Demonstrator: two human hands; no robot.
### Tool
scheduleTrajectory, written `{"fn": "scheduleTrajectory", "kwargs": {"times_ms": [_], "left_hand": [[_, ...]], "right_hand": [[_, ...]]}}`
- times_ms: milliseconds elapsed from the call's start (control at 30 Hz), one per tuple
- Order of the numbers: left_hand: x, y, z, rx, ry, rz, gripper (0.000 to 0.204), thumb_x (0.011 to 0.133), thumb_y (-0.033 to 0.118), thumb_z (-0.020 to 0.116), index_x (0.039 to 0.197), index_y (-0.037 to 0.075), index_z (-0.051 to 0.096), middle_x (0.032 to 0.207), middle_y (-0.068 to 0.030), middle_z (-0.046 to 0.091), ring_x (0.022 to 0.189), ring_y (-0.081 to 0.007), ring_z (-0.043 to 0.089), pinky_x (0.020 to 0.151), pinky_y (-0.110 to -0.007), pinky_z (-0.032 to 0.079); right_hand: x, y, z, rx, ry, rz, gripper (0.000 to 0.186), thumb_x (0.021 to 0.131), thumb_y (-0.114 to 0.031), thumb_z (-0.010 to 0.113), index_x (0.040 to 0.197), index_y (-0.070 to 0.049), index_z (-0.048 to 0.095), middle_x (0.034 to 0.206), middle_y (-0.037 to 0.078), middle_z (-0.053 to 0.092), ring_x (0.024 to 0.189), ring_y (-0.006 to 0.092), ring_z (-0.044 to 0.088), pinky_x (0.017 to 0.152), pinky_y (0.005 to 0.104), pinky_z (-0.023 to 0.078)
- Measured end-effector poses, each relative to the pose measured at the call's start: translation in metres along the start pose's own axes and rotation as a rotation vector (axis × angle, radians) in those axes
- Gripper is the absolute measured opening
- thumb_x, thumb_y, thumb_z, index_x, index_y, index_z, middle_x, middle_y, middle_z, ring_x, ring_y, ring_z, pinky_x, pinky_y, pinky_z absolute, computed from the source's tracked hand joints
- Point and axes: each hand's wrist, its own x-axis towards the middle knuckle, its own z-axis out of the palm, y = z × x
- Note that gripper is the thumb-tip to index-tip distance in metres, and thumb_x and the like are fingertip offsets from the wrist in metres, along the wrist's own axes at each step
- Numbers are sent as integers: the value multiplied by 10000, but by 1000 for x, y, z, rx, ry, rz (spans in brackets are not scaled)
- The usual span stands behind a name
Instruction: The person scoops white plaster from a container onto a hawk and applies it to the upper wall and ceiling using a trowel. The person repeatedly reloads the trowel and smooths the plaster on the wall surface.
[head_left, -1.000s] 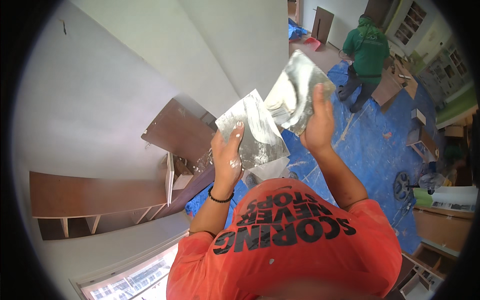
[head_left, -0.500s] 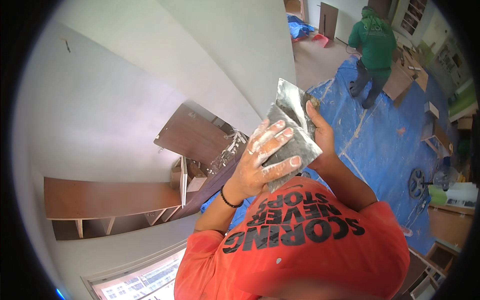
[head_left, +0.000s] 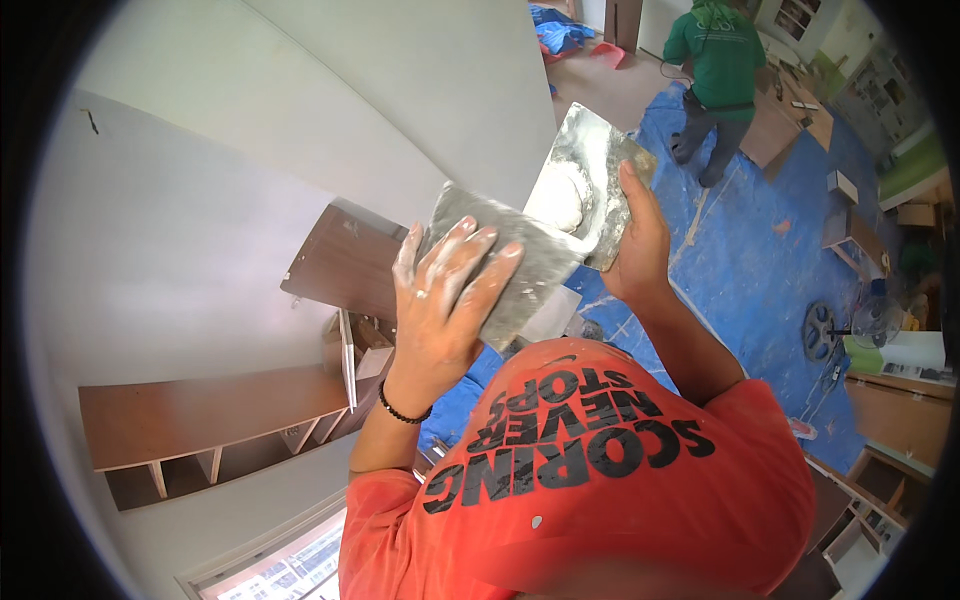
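Note:
A thin square metal putty blade (head_left: 525, 285), grey and streaked, is gripped by my left hand (head_left: 440, 300). White-smeared fingers lie over its face, and the thumb is hidden behind it. My right hand (head_left: 645, 245) holds a second flat metal plate (head_left: 600, 135) by its right side, thumb on top. A lump of white putty (head_left: 562, 200) sits on that plate. The left blade's right corner meets or overlaps the lower edge of the right plate; I cannot tell whether they touch.
Beside me on the left are a pale wall (head_left: 180, 230), a leaning brown board (head_left: 345, 265) and a long brown shelf unit (head_left: 210, 405). Blue sheeting (head_left: 740, 270) covers the floor to the right. A person in green (head_left: 718, 60) works at the far right near loose boards (head_left: 775, 130).
My left hand and its blade have moved left, away from the right plate, uncovering the white putty. The right plate has risen slightly in view. My view has shifted a little.

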Motion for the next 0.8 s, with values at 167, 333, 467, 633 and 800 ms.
{"fn": "scheduleTrajectory", "kwargs": {"times_ms": [167, 333, 467, 633, 800], "left_hand": [[17, 5, 13, 130, -104, 24, 604, 769, 6, 650, 1341, 200, 669, 1300, -80, 606, 1306, -315, 538, 1144, -604, 308], [15, 1, 31, 85, -146, 8, 632, 743, -39, 625, 1318, 218, 687, 1264, -80, 620, 1288, -336, 549, 1146, -581, 320], [1, -22, 46, -195, -20, -128, 612, 822, -73, 579, 1378, 179, 626, 1228, -92, 639, 1205, -271, 592, 1046, -459, 436], [-7, -40, 73, -1463, 534, -904, 322, 1051, 93, 555, 1342, -45, 540, 1296, -124, 621, 1177, -220, 605, 997, -358, 500], [13, -77, 74, -1685, 883, -765, 421, 1075, 123, 504, 1471, 3, 423, 1438, -103, 529, 1253, -233, 558, 1079, -406, 456]], "right_hand": [[-8, 1, 5, -111, 55, -41, 401, 1067, -308, 518, 1364, -39, 529, 1261, 99, 636, 1142, 213, 654, 962, 378, 544], [7, 0, -4, -486, 141, -259, 392, 1078, -224, 496, 1382, 21, 536, 1251, 182, 587, 1209, 281, 548, 1069, 383, 413], [9, -16, -13, -1212, 198, -773, 450, 1047, -46, 457, 1496, -17, 460, 1302, 233, 560, 1229, 346, 539, 1082, 407, 405], [11, -53, 7, -384, 74, -688, 464, 1056, -176, 534, 1477, 4, 459, 1392, 197, 550, 1247, 298, 578, 1055, 406, 469], [14, -49, -15, -364, 150, -578, 540, 1072, -361, 524, 1451, 15, 444, 1417, 148, 543, 1273, 262, 575, 1061, 400, 486]]}}
